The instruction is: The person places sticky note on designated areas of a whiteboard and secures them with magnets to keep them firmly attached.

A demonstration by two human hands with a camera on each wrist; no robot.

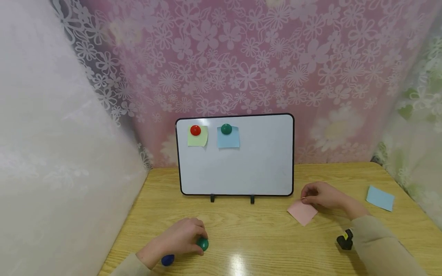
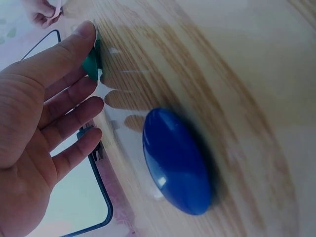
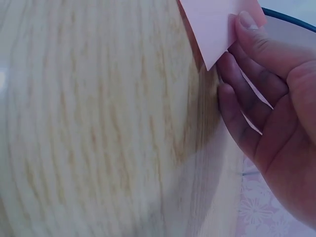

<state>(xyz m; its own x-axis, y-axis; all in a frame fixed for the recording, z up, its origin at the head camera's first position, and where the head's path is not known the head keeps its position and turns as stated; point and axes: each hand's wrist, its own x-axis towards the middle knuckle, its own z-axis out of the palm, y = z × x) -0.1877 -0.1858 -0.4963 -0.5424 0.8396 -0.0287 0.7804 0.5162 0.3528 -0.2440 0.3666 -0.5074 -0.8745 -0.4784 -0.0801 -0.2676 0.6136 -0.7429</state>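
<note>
At the front left of the table, my left hand (image 1: 184, 234) has its thumb and fingers around a round green magnet (image 1: 202, 244). The left wrist view shows the green magnet (image 2: 91, 64) between thumb and index finger, the other fingers loosely bent. Close by the wrist lies a blue magnet (image 1: 167, 260), large and glossy in the left wrist view. By the whiteboard's lower right corner, my right hand (image 1: 324, 194) pinches a pink sticky note (image 1: 302, 212) by one corner. In the right wrist view the thumb presses on the pink note (image 3: 217, 29).
A whiteboard (image 1: 238, 168) stands on small black feet. It carries a yellow-green note (image 1: 197, 142) under a red magnet (image 1: 195, 130) and a blue note (image 1: 228, 141) under a green one. At right lie another blue note (image 1: 380, 198) and a small black object (image 1: 345, 240) beside the right sleeve.
</note>
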